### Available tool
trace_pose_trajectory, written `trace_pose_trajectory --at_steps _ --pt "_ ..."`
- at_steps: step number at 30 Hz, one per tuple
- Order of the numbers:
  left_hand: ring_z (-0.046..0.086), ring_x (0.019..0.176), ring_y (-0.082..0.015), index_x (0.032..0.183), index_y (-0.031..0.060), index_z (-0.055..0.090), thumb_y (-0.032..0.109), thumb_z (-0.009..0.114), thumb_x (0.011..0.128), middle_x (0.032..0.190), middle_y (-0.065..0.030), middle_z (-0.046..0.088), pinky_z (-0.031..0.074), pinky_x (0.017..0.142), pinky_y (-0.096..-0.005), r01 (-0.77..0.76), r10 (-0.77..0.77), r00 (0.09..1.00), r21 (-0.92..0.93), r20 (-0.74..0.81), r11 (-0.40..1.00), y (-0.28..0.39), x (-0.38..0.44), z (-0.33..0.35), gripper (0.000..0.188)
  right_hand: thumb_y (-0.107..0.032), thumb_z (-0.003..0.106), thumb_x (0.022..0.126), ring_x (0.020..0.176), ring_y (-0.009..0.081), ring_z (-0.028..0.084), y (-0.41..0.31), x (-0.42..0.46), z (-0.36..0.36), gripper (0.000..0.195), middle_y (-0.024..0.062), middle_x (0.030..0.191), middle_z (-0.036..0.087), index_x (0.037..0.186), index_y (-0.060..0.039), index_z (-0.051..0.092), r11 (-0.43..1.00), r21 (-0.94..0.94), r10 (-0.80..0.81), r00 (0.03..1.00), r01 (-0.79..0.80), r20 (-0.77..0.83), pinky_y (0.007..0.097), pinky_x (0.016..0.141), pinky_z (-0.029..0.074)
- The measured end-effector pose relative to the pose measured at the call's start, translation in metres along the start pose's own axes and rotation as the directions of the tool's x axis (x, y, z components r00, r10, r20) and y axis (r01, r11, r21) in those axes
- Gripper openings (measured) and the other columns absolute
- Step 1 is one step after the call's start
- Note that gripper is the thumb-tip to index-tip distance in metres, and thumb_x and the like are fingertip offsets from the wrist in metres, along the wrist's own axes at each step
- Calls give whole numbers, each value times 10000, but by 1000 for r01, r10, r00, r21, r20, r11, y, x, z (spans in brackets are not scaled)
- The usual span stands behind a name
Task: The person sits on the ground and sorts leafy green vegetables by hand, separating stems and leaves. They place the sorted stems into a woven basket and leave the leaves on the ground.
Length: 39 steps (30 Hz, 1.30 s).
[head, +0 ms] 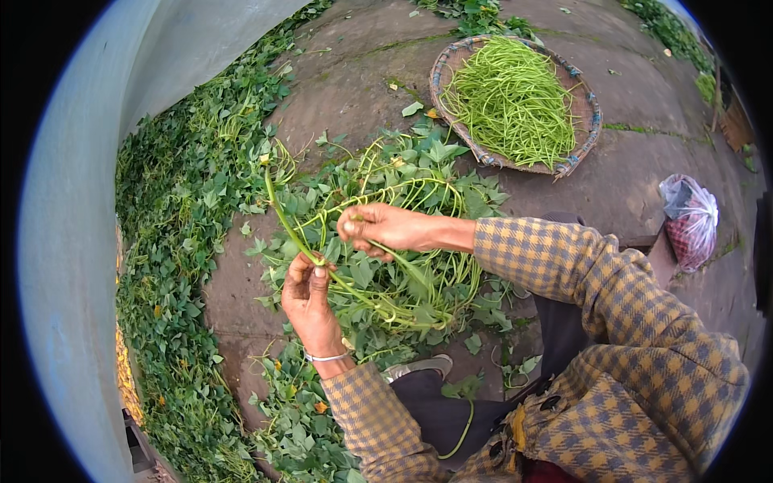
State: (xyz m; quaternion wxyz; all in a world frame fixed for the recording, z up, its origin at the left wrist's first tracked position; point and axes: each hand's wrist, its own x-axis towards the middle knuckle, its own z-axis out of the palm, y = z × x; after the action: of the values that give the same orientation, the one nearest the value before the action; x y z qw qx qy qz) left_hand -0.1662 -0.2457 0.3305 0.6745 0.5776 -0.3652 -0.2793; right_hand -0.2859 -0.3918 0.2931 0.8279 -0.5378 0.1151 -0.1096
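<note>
A thick green vine stem (284, 220) is pinched between the thumb and fingers of my left hand (311, 305). Its upper end rises past the hand, and the lower part trails down to the right over a leafy heap. Just above and to the right, my right hand (383, 228) is closed on a thin leaf stalk (391, 252), whose green leaf hangs below the wrist. Whether that stalk is still joined to the vine cannot be made out. Beneath both hands lies a loose pile of leafy vines (362, 275) with many bare stems.
A round woven basket (444, 108) heaped with trimmed green stalks (513, 102) stands at the upper right. A knotted plastic bag (691, 220) sits at the right. Leafy vines (175, 253) line the left beside a pale sheet (78, 241). One leaf stalk (464, 431) lies on my lap.
</note>
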Motion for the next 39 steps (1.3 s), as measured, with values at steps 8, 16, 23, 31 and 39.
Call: trace_pose_trajectory --at_steps 8,16,23,31,39 --pt "562 792 -120 1032 3 586 186 682 858 924 -41 593 467 742 -263 -40 44 999 -144 26 989 18 3 4 269 -154 598 890 739 157 585 -16 7 -45 140 50 862 650 954 -36 640 727 -681 -116 961 -89 -251 342 654 490" --pt "539 761 -96 1024 8 598 156 662 873 854 -16 590 436 676 -241 -1 1 1000 -15 1 1000 18 0 3 220 -166 625 881 886 178 574 -3 -15 12 259 50 906 573 1109 -44 632 705 -570 -296 906 421 303 348 799 472" --pt "552 789 -88 1050 -3 601 98 655 870 890 -14 608 451 684 -228 79 -71 995 115 -69 990 16 -2 6 214 -162 658 821 712 277 592 -14 -15 11 168 78 914 546 944 -54 620 413 -737 -408 832 536 376 381 619 455" --pt "558 765 -85 1031 -10 587 76 646 874 888 -18 613 470 674 -241 160 -181 982 256 58 953 -2 -14 5 189 -145 620 764 603 320 574 -7 -21 11 160 104 902 563 847 -14 581 202 -861 -401 842 466 362 418 507 427" --pt "562 765 -72 1032 -43 577 14 577 901 876 -30 597 479 663 -215 -28 62 993 309 -99 951 -14 -2 29 143 -151 584 811 601 199 564 0 -4 16 165 73 657 593 757 -1 625 632 -730 -433 899 258 -57 330 533 439"
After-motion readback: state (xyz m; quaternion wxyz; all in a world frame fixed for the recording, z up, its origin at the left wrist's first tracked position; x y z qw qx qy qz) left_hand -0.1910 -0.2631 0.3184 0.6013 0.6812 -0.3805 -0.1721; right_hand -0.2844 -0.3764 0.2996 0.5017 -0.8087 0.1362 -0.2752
